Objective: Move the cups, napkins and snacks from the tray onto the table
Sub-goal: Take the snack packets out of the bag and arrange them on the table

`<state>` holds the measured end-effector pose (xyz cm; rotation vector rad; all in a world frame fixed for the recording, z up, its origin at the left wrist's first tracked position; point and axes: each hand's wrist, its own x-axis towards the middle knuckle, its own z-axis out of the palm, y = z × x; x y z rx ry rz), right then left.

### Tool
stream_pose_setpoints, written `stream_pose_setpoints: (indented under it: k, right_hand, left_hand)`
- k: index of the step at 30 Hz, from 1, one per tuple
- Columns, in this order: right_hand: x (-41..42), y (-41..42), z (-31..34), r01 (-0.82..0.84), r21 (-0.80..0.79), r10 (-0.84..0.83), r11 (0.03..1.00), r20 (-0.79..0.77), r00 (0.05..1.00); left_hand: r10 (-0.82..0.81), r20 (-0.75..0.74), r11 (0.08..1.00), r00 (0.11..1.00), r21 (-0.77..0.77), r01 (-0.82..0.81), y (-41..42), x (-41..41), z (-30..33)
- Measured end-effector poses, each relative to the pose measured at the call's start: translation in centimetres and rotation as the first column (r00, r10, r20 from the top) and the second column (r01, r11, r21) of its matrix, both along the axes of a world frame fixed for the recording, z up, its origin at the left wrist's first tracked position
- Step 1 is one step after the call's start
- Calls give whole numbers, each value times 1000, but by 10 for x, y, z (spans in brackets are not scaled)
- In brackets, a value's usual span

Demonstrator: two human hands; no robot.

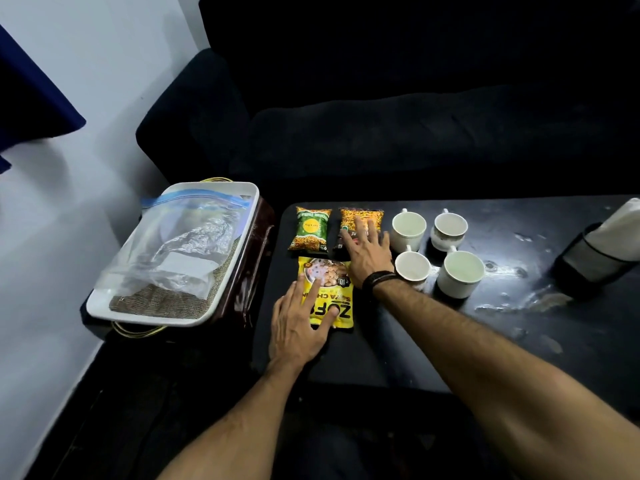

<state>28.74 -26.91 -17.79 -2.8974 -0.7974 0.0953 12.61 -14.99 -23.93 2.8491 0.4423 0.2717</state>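
Note:
Three snack packets lie on the black table (519, 323): a green one (309, 229), an orange and dark one (360, 220), and a yellow one (337, 299) nearer me. My left hand (298, 327) rests flat on the yellow packet with fingers spread. My right hand (369, 252) lies flat with fingers apart on the orange packet. Several white cups (408, 228) stand to the right of the packets. A holder with white napkins (620, 226) stands at the table's right edge. The white tray (221, 296) sits on the left.
The tray holds a clear zip bag (176, 244) with foil inside and a woven mat (156, 301), and rests on a dark brown stand (256, 258). A dark sofa (415, 133) runs behind the table. A white wall is at the left.

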Motion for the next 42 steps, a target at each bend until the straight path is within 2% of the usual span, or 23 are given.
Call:
stream_pose_setpoints:
  k: [2, 6, 13, 16, 21, 24, 27, 29, 35, 42]
  right_hand:
    - [-13, 5, -1, -78, 80, 73, 994, 70, 995]
    - [-21, 34, 6, -160, 161, 167, 974, -37, 985]
    - [11, 71, 3, -232, -95, 220, 968, -123, 968]
    - [19, 76, -1, -237, -76, 218, 969, -195, 956]
    - [14, 80, -2, -214, -56, 197, 975, -221, 955]
    - [6, 73, 2, -221, -12, 218, 975, -134, 967]
    - [-20, 60, -6, -216, 160, 218, 963, 4, 976]
    - [-42, 44, -19, -205, 227, 210, 952, 4, 978]
    - [-65, 9, -47, -249, 146, 249, 957, 17, 968]
    - [-67, -6, -50, -174, 109, 173, 979, 17, 985]
  left_hand:
    - [1, 0, 1000, 1000, 3, -1, 0, 1, 1]
    - [-4, 17, 1000, 1000, 6, 4, -1, 2, 4]
    - [-24, 17, 999, 1000, -25, 25, -1, 1, 4]
    - [-8, 12, 1000, 1000, -11, 8, 0, 2, 2]
    - [-2, 25, 1000, 1000, -5, 2, 0, 2, 0]
    - [-5, 23, 1000, 1000, -4, 5, -1, 2, 2]
    - [-5, 65, 999, 998, -36, 7, 0, 2, 6]
    - [1, 88, 995, 996, -97, 8, 1, 0, 7]
    - [-19, 68, 970, 997, -240, 35, 5, -2, 6]
    - [-107, 45, 961, 993, -253, 115, 6, -1, 7]
